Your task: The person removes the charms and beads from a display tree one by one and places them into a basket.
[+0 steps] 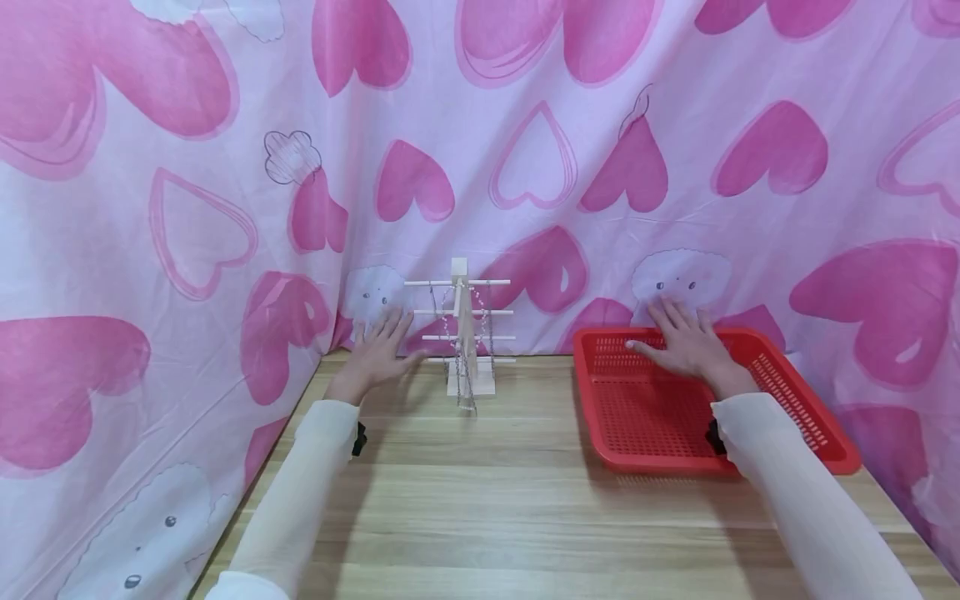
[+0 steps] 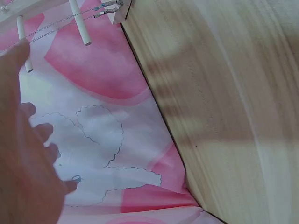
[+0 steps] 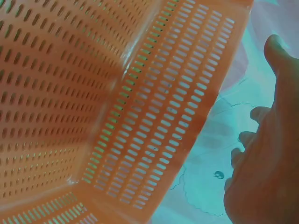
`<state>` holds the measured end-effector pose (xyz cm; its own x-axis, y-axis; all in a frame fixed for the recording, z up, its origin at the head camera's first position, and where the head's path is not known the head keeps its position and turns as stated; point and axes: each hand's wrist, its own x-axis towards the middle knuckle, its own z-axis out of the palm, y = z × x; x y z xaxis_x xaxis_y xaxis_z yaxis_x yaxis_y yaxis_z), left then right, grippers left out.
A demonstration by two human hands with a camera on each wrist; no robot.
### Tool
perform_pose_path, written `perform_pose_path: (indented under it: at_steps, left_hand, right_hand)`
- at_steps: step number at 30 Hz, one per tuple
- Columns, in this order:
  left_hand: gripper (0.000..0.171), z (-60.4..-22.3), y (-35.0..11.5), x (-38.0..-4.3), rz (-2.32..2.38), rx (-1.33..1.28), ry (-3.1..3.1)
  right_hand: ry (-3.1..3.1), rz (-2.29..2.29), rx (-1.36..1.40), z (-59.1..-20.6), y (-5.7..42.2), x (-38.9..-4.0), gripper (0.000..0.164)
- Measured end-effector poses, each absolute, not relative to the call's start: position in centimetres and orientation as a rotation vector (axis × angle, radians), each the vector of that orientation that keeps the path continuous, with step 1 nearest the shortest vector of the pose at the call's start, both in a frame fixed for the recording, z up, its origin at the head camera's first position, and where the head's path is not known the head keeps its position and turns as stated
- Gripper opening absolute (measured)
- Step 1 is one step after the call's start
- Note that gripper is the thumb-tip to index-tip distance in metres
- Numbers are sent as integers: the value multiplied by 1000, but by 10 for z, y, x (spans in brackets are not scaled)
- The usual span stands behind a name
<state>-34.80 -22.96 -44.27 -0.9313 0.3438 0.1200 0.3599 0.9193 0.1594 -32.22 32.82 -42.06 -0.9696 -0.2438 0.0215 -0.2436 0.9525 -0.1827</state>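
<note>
My left hand (image 1: 377,354) is held out with fingers spread, just left of a pale wooden stand (image 1: 459,333) with thin crossbars. Several chains (image 1: 467,379) hang from those bars, some beaded and some metal. In the left wrist view the thumb of the left hand (image 2: 28,140) appears close to a bar end (image 2: 29,65); whether they touch I cannot tell. My right hand (image 1: 692,346) is stretched over the back part of a red plastic basket (image 1: 588,417), fingers spread and holding nothing. The right wrist view shows that hand (image 3: 268,144) beside the basket's slotted wall (image 3: 163,107).
The wood-grain table (image 1: 480,517) carries the stand at its back and the basket on the right. A pink heart-print cloth (image 1: 450,83) hangs behind the table and along both sides, meeting the table's back edge.
</note>
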Motion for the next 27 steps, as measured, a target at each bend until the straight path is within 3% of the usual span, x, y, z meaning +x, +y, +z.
perform_pose_path:
  at_steps: [12, 20, 27]
  left_hand:
    - [25, -461, -232, -346, -414, -765, -2710]
    - [14, -481, -221, -338, -592, -892, -2711]
    - [20, -497, -209, -333, -466, -890, -2608]
  right_hand:
    - [3243, -586, -377, -404, 300, -319, 71]
    - [3263, -835, -499, -390, 263, -316, 54]
    - [3227, -970, -617, -383, 228, -319, 43]
